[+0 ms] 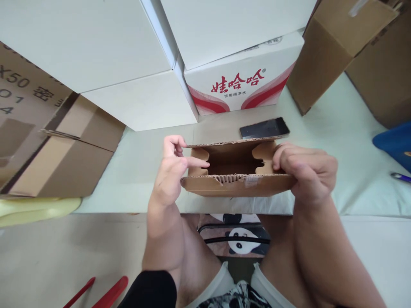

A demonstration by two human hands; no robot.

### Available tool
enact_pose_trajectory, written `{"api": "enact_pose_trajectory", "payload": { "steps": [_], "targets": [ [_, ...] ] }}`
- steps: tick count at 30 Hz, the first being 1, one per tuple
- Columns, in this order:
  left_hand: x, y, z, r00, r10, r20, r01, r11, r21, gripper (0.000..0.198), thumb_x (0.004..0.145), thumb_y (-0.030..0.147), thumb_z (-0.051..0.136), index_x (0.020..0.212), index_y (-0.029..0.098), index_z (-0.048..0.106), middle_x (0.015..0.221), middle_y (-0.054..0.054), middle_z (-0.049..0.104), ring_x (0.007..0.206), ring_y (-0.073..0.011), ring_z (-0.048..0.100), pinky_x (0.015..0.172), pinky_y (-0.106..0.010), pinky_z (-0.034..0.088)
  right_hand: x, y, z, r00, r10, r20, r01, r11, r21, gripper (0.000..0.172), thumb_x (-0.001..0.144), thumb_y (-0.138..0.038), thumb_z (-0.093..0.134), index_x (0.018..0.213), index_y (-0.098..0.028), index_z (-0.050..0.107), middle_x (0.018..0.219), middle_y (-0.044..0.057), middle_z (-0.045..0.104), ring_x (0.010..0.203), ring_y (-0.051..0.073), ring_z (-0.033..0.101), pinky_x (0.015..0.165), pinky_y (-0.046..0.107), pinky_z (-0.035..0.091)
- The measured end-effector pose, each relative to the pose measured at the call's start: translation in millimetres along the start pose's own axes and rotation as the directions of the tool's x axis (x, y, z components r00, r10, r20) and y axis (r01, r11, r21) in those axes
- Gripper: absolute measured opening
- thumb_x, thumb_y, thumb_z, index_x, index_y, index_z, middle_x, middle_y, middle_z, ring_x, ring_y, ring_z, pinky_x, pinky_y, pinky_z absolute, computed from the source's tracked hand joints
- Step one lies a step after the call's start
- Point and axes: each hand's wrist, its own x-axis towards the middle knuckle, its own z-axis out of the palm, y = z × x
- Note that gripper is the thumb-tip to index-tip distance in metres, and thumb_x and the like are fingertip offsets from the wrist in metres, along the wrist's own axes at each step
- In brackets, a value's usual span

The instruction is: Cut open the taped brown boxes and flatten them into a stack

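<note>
A small brown cardboard box [237, 186] stands at the table's near edge, its top open toward me. Its two short end flaps are folded inward, and the inside is dark. My left hand [171, 169] is at the left end, with the index finger stretched over the left end flap [196, 155] and the other fingers curled by the corner. At the right end my right hand [306, 169] grips the box, fingers bent over the right end flap [265, 150]. The front edge has torn corrugated cardboard [231, 179] and a bit of clear tape.
Behind the box lies a phone [265, 128]. White cartons [141, 102] and a red-and-white printed carton [239, 92] line the back. Brown cartons [64, 160] stand left; another brown carton [321, 60] stands right. A blue object [394, 145] and a pen [400, 177] are far right.
</note>
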Motion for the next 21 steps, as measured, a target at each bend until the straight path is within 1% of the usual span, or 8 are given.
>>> {"api": "enact_pose_trajectory", "payload": {
  "steps": [3,5,7,9,12,16,18,21],
  "targets": [
    [-2,-3,-1.1,1.0,-0.03,0.006,0.03,1.0,0.01,0.066,0.104,0.053,0.025,0.089,0.03,0.085,0.116,-0.01,0.049,0.104,-0.0256,0.053,0.096,-0.047,0.053,0,1,-3,0.99,0.0,0.142,0.0,1.0,0.0,0.04,0.096,-0.016,0.051,0.058,-0.022,0.04,0.051,-0.004,0.038,0.05,0.014,0.046,0.059,0.035,0.042],
    [-4,-2,-0.9,0.997,-0.072,0.032,0.07,0.995,0.067,0.068,0.103,0.056,0.024,0.093,0.029,0.085,0.137,-0.008,0.048,0.122,-0.0302,0.051,0.106,-0.05,0.051,2,-1,-4,0.976,0.028,0.214,-0.023,0.999,-0.026,0.037,0.096,-0.019,0.051,0.061,-0.022,0.041,0.053,-0.003,0.04,0.053,0.015,0.047,0.063,0.036,0.042],
    [-4,-1,0.0,0.981,-0.147,0.123,0.13,0.982,0.136,0.066,0.103,0.058,0.025,0.102,0.027,0.083,0.16,-0.003,0.036,0.144,-0.0352,0.039,0.117,-0.054,0.045,4,-3,-4,0.957,0.087,0.278,-0.066,0.994,-0.082,0.037,0.098,-0.027,0.05,0.063,-0.022,0.043,0.056,-0.002,0.043,0.056,0.015,0.047,0.067,0.038,0.043],
    [-3,2,1.3,0.945,-0.223,0.239,0.183,0.967,0.179,0.065,0.104,0.059,0.025,0.11,0.026,0.081,0.17,0.001,0.026,0.156,-0.0361,0.026,0.126,-0.055,0.036,6,-6,-5,0.928,0.157,0.339,-0.106,0.981,-0.163,0.038,0.1,-0.036,0.047,0.065,-0.022,0.047,0.06,0.0,0.048,0.06,0.016,0.049,0.069,0.039,0.042],
    [0,8,3.1,0.902,-0.296,0.314,0.25,0.951,0.18,0.063,0.104,0.058,0.028,0.11,0.025,0.082,0.171,0.0,0.027,0.161,-0.0341,0.018,0.132,-0.053,0.028,9,-9,-4,0.896,0.203,0.394,-0.109,0.963,-0.248,0.04,0.102,-0.046,0.043,0.072,-0.022,0.054,0.067,0.002,0.057,0.07,0.019,0.058,0.075,0.04,0.044],
    [4,17,3.4,0.89,-0.304,0.339,0.254,0.95,0.183,0.063,0.106,0.054,0.026,0.107,0.024,0.081,0.161,-0.006,0.042,0.163,-0.0335,0.015,0.132,-0.057,0.026,8,-11,-4,0.875,0.221,0.432,-0.116,0.96,-0.257,0.037,0.103,-0.044,0.042,0.074,-0.023,0.052,0.074,0.002,0.067,0.084,0.022,0.065,0.093,0.043,0.047],
    [5,19,2.9,0.887,-0.287,0.363,0.235,0.955,0.18,0.064,0.107,0.053,0.023,0.105,0.024,0.079,0.152,-0.008,0.05,0.162,-0.0326,0.018,0.131,-0.057,0.028,7,-11,-4,0.864,0.234,0.446,-0.117,0.954,-0.275,0.036,0.102,-0.041,0.041,0.074,-0.023,0.053,0.079,0.002,0.072,0.091,0.023,0.067,0.1,0.046,0.046],
    [6,18,2.5,0.894,-0.267,0.359,0.226,0.962,0.152,0.067,0.105,0.058,0.021,0.1,0.023,0.078,0.142,-0.01,0.054,0.154,-0.033,0.034,0.127,-0.054,0.037,5,-11,-4,0.856,0.247,0.454,-0.102,0.942,-0.32,0.038,0.103,-0.04,0.04,0.074,-0.023,0.058,0.078,0.003,0.073,0.095,0.025,0.069,0.102,0.047,0.046]
  ]
}}
